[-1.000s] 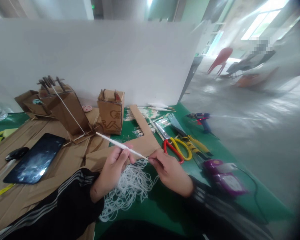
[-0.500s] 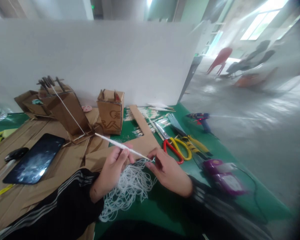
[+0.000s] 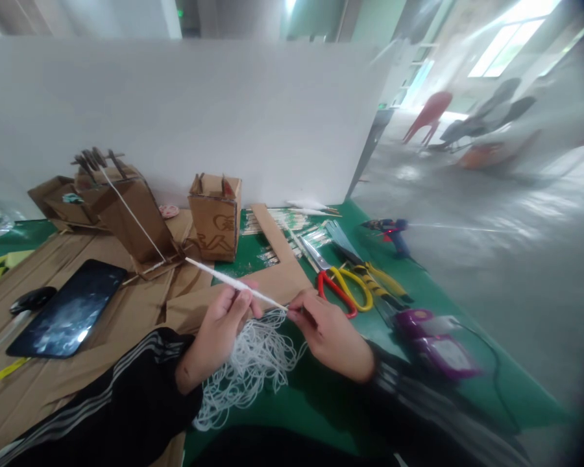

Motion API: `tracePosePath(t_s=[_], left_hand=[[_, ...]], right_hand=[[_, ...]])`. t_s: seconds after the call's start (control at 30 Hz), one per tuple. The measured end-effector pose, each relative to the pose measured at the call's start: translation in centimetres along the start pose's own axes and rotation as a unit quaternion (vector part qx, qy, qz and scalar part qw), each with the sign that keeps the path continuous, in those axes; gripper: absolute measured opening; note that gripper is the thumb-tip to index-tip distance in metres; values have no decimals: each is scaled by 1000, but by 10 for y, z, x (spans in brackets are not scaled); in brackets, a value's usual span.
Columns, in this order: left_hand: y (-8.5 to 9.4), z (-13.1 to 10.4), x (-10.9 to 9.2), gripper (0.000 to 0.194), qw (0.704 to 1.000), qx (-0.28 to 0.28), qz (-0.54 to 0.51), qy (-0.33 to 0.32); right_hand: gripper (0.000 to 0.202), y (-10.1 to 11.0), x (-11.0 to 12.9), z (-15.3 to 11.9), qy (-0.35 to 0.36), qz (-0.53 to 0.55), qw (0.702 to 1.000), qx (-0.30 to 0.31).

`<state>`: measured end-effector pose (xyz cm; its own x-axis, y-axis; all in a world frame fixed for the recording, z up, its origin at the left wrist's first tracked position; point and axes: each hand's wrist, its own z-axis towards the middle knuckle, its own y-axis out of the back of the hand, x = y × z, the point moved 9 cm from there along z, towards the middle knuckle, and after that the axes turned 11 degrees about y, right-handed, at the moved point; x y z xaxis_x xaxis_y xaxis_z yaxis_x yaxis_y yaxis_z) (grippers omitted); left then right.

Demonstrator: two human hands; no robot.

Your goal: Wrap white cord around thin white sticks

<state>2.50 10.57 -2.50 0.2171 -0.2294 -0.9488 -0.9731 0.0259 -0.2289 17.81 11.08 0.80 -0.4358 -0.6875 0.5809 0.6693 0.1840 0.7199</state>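
A thin wooden stick (image 3: 224, 279) wrapped in white string slants across the middle, its bare end toward the right. My left hand (image 3: 226, 321) pinches it near the middle between thumb and fingers. At the bare right end, the thumb and fingertips of my right hand (image 3: 328, 331) are closed on the stick; the string there is mostly hidden by the fingers. A loose tangle of white string (image 3: 253, 373) lies on the green table below both hands, one strand running up toward my right hand.
Scissors (image 3: 340, 288), pliers (image 3: 379, 285) and a purple device (image 3: 433, 344) lie right. A glue gun (image 3: 389, 230) rests farther back. Cardboard boxes (image 3: 219, 220) and bundled sticks (image 3: 277, 224) stand or lie behind. A phone (image 3: 71, 308) is on cardboard at left.
My right hand's fingers, more apart half a second ago, have closed around the stick's bare end. My left hand and the stick have hardly moved.
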Motion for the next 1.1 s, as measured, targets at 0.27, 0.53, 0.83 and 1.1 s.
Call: tracePosePath(t_s=[0.27, 0.53, 0.83, 1.1], left_hand=[[1, 1, 0, 27, 1000, 4, -13, -5], [0, 0, 2, 29, 1000, 10, -12, -4], [1, 1, 4, 29, 1000, 1, -11, 10], [0, 0, 1, 31, 1000, 2, -13, 1]], right_hand=[[9, -4, -2, -1, -20, -12, 1000, 16], [17, -6, 2, 0, 7, -5, 1000, 29], [18, -5, 5, 0, 12, -3, 999, 29], [13, -1, 1, -1, -9, -12, 1000, 10]])
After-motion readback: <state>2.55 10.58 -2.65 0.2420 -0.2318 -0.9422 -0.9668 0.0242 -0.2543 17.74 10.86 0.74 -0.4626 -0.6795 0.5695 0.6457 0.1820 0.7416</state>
